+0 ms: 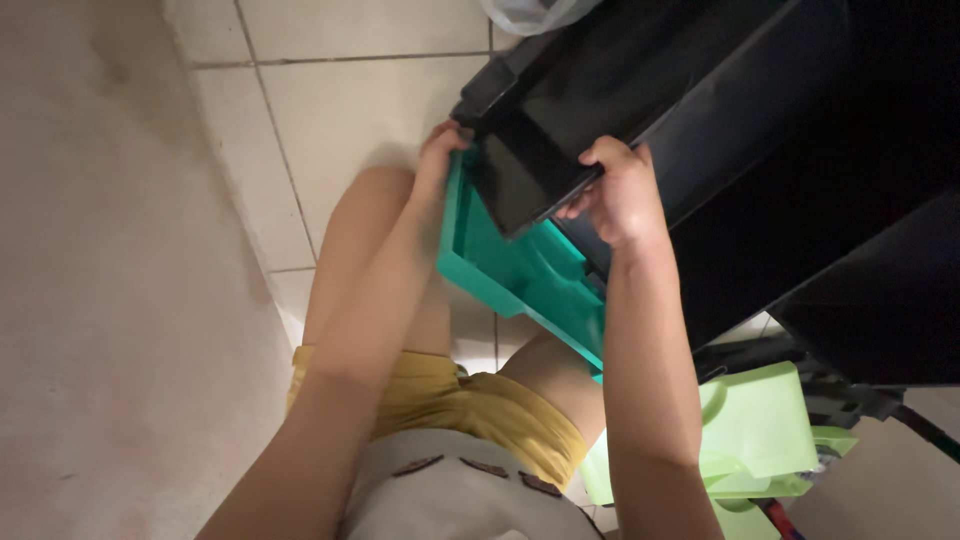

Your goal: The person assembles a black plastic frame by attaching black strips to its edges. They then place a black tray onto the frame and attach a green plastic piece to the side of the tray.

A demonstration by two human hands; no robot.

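A black, glossy flat panel (530, 170) juts out from a large black unit (760, 150) at the upper right. My right hand (618, 195) grips the panel's near right edge. My left hand (438, 158) holds its left corner, fingers curled on the rim. Beneath the panel lies a teal plastic tray (520, 275), tilted, partly hidden by the panel and by my arms.
White floor tiles (340, 90) run behind my bare knees, and a pale wall (90, 280) fills the left. Light green plastic pieces (755, 430) sit at the lower right beside dark cables. A clear plastic bag (530, 12) shows at the top edge.
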